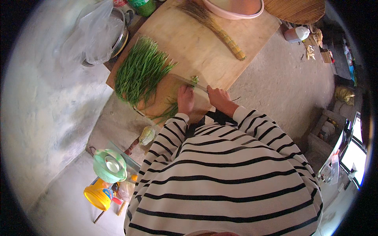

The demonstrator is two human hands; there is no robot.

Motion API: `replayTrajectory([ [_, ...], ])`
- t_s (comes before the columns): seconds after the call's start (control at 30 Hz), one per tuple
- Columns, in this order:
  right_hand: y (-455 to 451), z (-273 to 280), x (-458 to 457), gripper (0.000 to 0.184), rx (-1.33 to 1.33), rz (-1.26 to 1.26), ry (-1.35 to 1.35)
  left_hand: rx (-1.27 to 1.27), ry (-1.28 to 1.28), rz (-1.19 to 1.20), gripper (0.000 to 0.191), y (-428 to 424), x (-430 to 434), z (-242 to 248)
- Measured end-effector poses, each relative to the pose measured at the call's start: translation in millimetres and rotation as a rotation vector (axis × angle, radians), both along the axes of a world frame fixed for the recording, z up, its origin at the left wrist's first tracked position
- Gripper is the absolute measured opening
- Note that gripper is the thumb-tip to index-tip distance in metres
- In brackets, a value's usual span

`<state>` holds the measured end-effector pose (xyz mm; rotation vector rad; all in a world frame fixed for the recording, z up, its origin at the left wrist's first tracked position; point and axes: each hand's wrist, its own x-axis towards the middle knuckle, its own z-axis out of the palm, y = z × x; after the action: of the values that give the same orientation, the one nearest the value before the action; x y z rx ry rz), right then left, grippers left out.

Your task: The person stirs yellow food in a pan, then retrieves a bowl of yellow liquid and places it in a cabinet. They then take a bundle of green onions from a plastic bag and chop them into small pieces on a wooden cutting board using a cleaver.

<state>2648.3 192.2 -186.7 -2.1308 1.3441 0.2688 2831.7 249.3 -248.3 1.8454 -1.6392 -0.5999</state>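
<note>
My left hand [186, 98] presses a small bunch of long green leaves [169, 111], which look like garlic chives, on the wooden board [203, 59]. The leaves trail out toward the board's near edge. In my right hand [219, 97] is the handle of a kitchen knife [201, 87]. Its blade points left and lies just beyond my left fingertips. A little heap of short cut pieces [195, 79] sits right past the blade. Left of my hands, a large pile of uncut chives [141, 70] covers part of the board.
A straw hand broom [229, 39] and a pink basin [239, 13] rest at the board's far side. At the far left, a plastic bag [100, 32] drapes over a metal pot [122, 35]. Lower left stand a green colander [107, 159] and a yellow bucket [99, 194].
</note>
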Motion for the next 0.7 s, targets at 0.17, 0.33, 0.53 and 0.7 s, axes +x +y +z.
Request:
replayTrajectory([
  [0.17, -6, -9, -6, 0.021, -0.022, -0.076, -0.09, -0.023, -0.03, -0.014, 0.007, -1, 1, 2],
  [0.33, -4, -7, -17, 0.023, -0.012, -0.071, -0.184, 0.036, -0.043, -0.018, 0.006, -1, 0, 2],
  [0.53, 0, -7, -17, 0.021, -0.029, 0.01, -0.069, 0.017, -0.005, 0.002, 0.008, -2, -1, 3],
  [0.7, 0, -3, -13, 0.022, 0.028, 0.025, -0.029, 0.018, -0.011, -0.008, 0.011, -3, 0, 7],
])
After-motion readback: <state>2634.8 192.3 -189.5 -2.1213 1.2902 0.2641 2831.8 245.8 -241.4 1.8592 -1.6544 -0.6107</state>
